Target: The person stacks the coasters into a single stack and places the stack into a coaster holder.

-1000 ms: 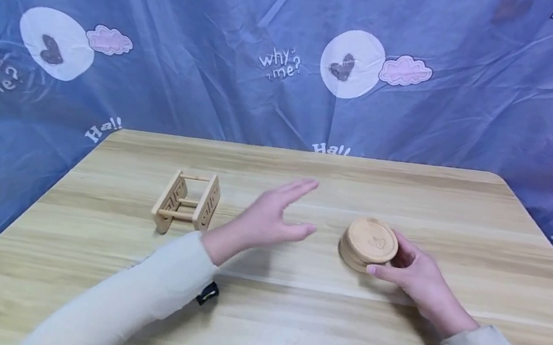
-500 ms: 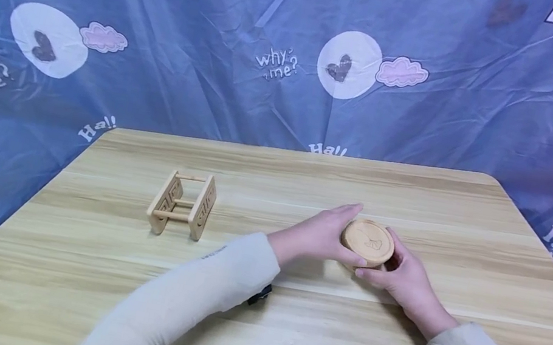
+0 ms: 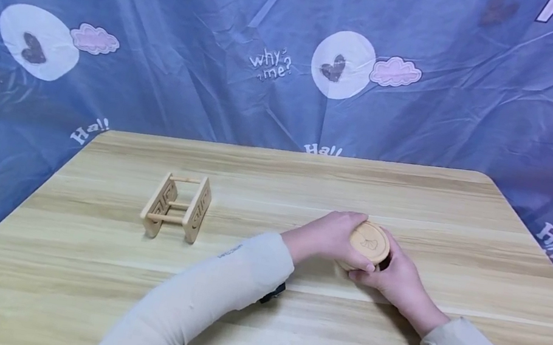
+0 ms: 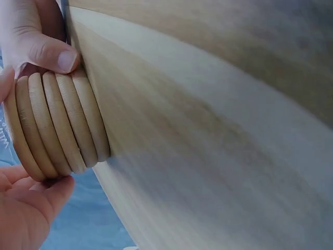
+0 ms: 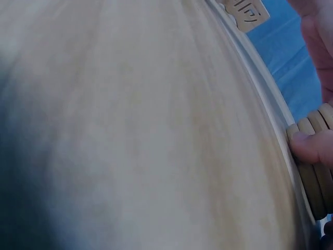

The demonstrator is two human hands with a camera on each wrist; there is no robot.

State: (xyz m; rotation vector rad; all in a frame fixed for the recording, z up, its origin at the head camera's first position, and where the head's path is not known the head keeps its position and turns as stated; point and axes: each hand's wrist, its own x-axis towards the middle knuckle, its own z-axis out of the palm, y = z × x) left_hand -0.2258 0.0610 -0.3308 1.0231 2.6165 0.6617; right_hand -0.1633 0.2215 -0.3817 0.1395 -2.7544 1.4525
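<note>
A stack of round wooden coasters (image 3: 369,242) stands on the table right of centre, a leaf pattern on its top face. In the left wrist view, several coasters (image 4: 52,125) lie flat against one another. My left hand (image 3: 330,235) grips the upper part of the stack from the left, thumb on the near side. From the right, my right hand (image 3: 403,284) grips the stack lower down. Its thumb (image 5: 312,147) presses the rims of the lower coasters in the right wrist view. Much of the stack's side is hidden behind the hands.
A small wooden coaster rack (image 3: 176,207) with cut-out side panels and dowels stands to the left on the light wood table (image 3: 281,334). A printed blue cloth (image 3: 205,73) hangs behind the table's far edge.
My left hand has moved right, from mid-table onto the coasters, and now grips them. My right hand has stayed at the stack, shifting only slightly. The rack has stayed put.
</note>
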